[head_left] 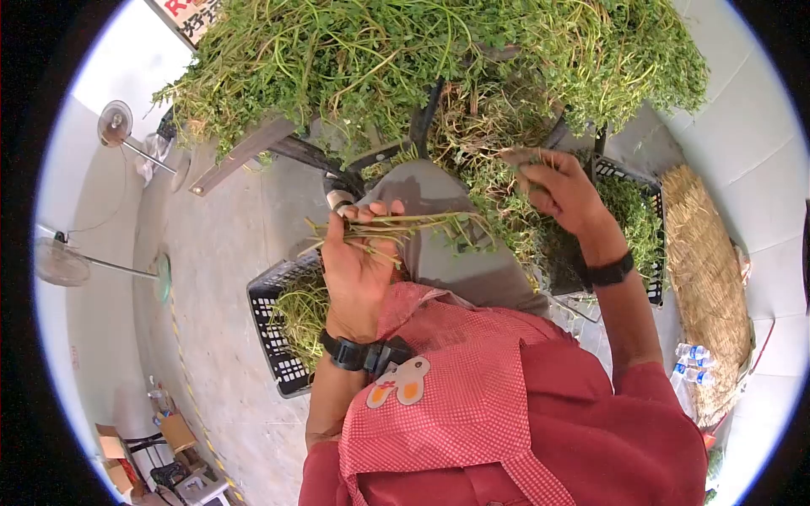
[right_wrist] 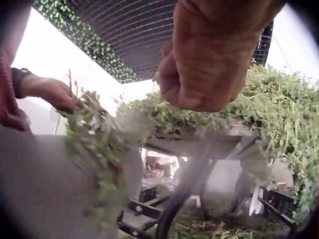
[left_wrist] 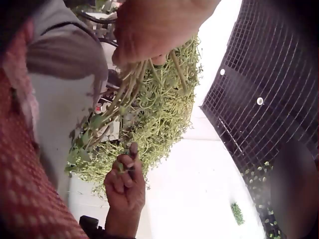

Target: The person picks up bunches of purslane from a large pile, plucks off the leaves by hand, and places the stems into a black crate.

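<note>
One bunch of stems [head_left: 409, 221] at 11 o'clock from the person [head_left: 447, 396], clamped in the left hand [head_left: 359, 274]; right hand [head_left: 564, 190] curled at 1 o'clock, from here I cannot tell on what; heap of greens [head_left: 405, 67] at 12

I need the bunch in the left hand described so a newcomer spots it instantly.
Find the big green heap across the top of the head view, then drop to the grey trouser leg below. Over that leg, the left hand grips the bunch, leafy end toward picture right. Unlike the heap or the crated greens, it is a slim, hand-held bundle with long stems showing.
</note>
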Demonstrator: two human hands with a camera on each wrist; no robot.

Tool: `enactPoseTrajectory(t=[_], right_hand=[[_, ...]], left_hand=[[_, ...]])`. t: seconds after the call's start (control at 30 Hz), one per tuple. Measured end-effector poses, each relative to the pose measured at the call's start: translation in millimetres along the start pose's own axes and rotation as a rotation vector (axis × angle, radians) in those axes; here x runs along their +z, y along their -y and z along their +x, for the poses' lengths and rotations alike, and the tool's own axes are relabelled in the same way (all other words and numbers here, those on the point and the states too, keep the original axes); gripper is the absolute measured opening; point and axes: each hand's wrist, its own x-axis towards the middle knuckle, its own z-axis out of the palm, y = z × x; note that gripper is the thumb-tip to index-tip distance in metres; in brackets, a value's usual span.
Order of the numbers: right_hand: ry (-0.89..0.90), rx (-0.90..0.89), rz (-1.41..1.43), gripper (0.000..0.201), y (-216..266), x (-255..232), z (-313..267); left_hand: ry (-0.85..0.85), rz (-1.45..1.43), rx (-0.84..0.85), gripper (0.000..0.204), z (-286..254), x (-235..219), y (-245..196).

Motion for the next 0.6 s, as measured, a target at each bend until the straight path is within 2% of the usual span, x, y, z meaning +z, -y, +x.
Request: enactPoseTrajectory(t=[0.07, 0.13, 0.17, 0.23, 0.27, 0.33, 0.4, 0.43, 0.47, 0.53, 0.6], right_hand=[[0.022, -0.034, -0.043, 0.014, -7, 16, -11], [-0.007, -0.576, -0.523, 0.016, -25, 40, -16], [-0.006, -0.577, -0.52, 0.016, -29, 50, -22], [0.037, -0.418, -0.775, 0.022, -33, 65, -34], [0.013, -0.366, -0.796, 0.027, -38, 65, -34], [-0.024, -0.38, -0.81, 0.028, -57, 52, -22], [-0.066, -0.393, -0.824, 0.028, -62, 50, -19], [-0.059, -0.353, -0.734, 0.028, -60, 56, -19], [-0.052, -0.313, -0.644, 0.028, -59, 62, -19], [-0.083, -0.344, -0.673, 0.029, -80, 68, -11], [-0.105, -0.378, -0.695, 0.029, -86, 74, -5]], left_hand=[[0.009, -0.032, -0.015, 0.04, 3, -3, -2], [0.014, -0.065, -0.033, 0.041, 5, -7, -2], [0.037, -0.079, -0.034, 0.041, 5, -9, -3], [0.064, -0.088, -0.031, 0.041, 2, -6, -6], [0.039, -0.093, -0.022, 0.041, -1, -3, -6], [0.021, -0.105, -0.011, 0.042, -3, -2, -6], [0.13, -0.085, 0.011, 0.044, -2, -7, -6], [0.138, -0.086, 0.007, 0.044, -1, -8, -5], [0.107, -0.127, -0.019, 0.044, -2, -9, -3], [0.076, -0.17, -0.045, 0.044, -2, -7, 3], [-0.02, -0.08, -0.024, 0.044, -4, 0, 10]])
